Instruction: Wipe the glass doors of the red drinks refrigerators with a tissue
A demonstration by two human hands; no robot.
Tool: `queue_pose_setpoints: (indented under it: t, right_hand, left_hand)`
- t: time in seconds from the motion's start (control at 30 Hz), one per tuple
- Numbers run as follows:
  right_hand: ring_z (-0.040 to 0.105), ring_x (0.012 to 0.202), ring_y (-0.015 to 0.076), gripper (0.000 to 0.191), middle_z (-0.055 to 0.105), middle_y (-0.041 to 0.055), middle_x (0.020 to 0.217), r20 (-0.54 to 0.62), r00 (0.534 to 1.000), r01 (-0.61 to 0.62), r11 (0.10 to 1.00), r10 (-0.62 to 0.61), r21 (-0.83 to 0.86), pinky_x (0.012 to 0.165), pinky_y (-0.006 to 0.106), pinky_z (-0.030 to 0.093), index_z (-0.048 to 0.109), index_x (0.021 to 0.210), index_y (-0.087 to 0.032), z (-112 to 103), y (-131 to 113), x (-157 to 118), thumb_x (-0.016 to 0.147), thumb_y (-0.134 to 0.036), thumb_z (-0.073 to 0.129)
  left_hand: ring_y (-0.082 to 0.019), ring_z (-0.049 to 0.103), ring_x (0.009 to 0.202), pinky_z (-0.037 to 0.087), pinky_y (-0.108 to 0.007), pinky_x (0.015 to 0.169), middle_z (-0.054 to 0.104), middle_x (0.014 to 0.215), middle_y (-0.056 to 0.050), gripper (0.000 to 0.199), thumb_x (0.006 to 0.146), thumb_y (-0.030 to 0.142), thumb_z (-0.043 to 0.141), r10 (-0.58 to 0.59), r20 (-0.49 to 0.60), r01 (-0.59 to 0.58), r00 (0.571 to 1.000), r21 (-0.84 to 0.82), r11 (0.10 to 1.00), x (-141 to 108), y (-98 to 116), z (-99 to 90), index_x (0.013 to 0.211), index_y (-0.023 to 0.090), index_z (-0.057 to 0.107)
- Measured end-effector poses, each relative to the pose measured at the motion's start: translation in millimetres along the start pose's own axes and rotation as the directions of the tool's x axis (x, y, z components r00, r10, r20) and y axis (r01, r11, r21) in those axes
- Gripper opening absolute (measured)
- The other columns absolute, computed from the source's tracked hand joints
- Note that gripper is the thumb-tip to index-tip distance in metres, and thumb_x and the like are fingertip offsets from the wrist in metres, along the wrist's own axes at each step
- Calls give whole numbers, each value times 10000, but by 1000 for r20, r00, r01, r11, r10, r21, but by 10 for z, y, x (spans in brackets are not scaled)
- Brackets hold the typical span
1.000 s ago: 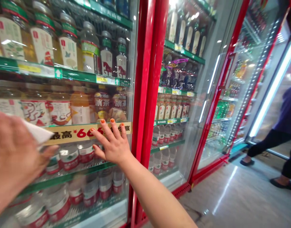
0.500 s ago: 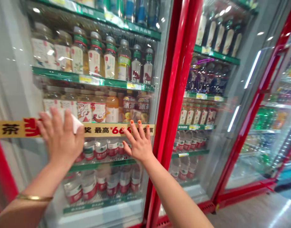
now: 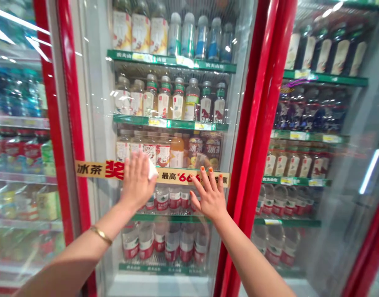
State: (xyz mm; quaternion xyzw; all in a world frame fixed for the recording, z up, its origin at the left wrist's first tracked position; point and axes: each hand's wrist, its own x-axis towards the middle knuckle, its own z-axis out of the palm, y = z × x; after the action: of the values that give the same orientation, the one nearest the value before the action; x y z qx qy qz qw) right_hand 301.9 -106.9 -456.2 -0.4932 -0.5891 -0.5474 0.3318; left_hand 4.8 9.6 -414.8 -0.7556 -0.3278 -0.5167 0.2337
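Note:
A glass cooler door carries a yellow printed strip (image 3: 169, 177) across its middle. Over the strip's left part lies my left hand (image 3: 137, 181), flat on a white cloth or tissue (image 3: 152, 170) that shows beside its fingers; most of the cloth is hidden under the palm. A gold bracelet (image 3: 101, 235) circles the left wrist. My right hand (image 3: 210, 196), with orange nails, rests on the glass near the strip's right end. Its fingers are spread and it holds nothing.
Behind the glass, bottles stand on green-edged shelves (image 3: 172, 123). A red door frame (image 3: 254, 123) rises right of my hands and another red frame (image 3: 73, 123) at the left. More drink coolers flank both sides.
The view has turned left, so the door sits further right and the left cooler shows. My left hand, with the cloth, has moved slightly right along the strip. My right hand stays on the glass.

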Motion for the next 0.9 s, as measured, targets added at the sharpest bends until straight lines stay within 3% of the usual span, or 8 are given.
queue_pose_setpoints:
  t: [0.1,0.2,0.3,0.4,0.53,0.7,0.83,0.9]
  right_hand:
    - [244,1725,342,820,389,88,1806,-11,1000,11,1000,-11,5,1416,591,48,411,1723,-340,-2,-3,15,981,-502,720]
    - [205,1737,332,799,382,90,1810,-16,1000,17,1000,-17,6,1416,592,42,427,1715,-331,-14,-5,23,988,-498,714]
    - [228,1731,336,773,414,91,1794,-16,1000,19,1000,-19,-2,1415,596,31,459,1697,-332,-17,-7,22,985,-494,713]
    - [238,1728,332,738,432,88,1784,-9,1000,10,1000,-10,2,1416,589,18,491,1677,-333,-12,-12,20,990,-493,707]
    - [202,1738,320,747,397,90,1803,2,1000,8,1000,-8,15,1418,576,2,480,1684,-328,-34,-15,44,995,-497,713]
    - [186,1739,345,769,316,87,1840,84,996,20,998,-25,54,1407,607,9,423,1713,-358,-123,11,37,1013,-543,683]
    - [91,1753,364,821,272,140,1849,71,997,-22,1000,21,14,1403,621,32,369,1743,-277,-108,34,-120,1029,-566,654]
    - [87,1753,360,844,297,176,1834,20,999,-37,999,37,-9,1403,625,43,344,1750,-219,-54,40,-213,1033,-538,653]
  left_hand:
    - [-320,37,1749,-20,-653,1414,224,1844,-136,816,1081,620,420,159,131,-163,979,20,986,-278,-181,54,1780,249,223]
    - [-428,-97,1728,-95,-747,1355,16,1859,-206,864,1103,607,354,-128,-25,129,991,81,988,-112,-514,-219,1783,128,118]
    - [-463,-200,1694,-124,-727,1355,-158,1836,-229,892,1121,585,296,-282,-136,289,950,38,957,338,-508,-391,1760,30,12]
    - [-332,-117,1740,-90,-608,1410,-41,1863,-184,843,1122,561,293,-76,-33,77,997,31,997,334,-276,-231,1777,84,60]
    - [-307,28,1753,-42,-566,1427,196,1850,-167,840,1095,642,347,169,165,-176,972,27,984,-193,-374,-157,1767,149,245]
    - [-487,-109,1707,-76,-739,1357,-131,1831,-270,910,1134,571,351,-194,-43,196,980,33,980,325,-391,-419,1749,6,-10]
    - [-332,-72,1748,-21,-589,1432,-46,1877,-90,838,1104,585,447,162,-7,-162,987,2,987,508,191,-80,1793,236,122]
    - [-235,21,1755,-1,-475,1450,116,1875,-32,830,1077,580,525,456,86,-458,886,6,889,172,280,103,1785,318,182]
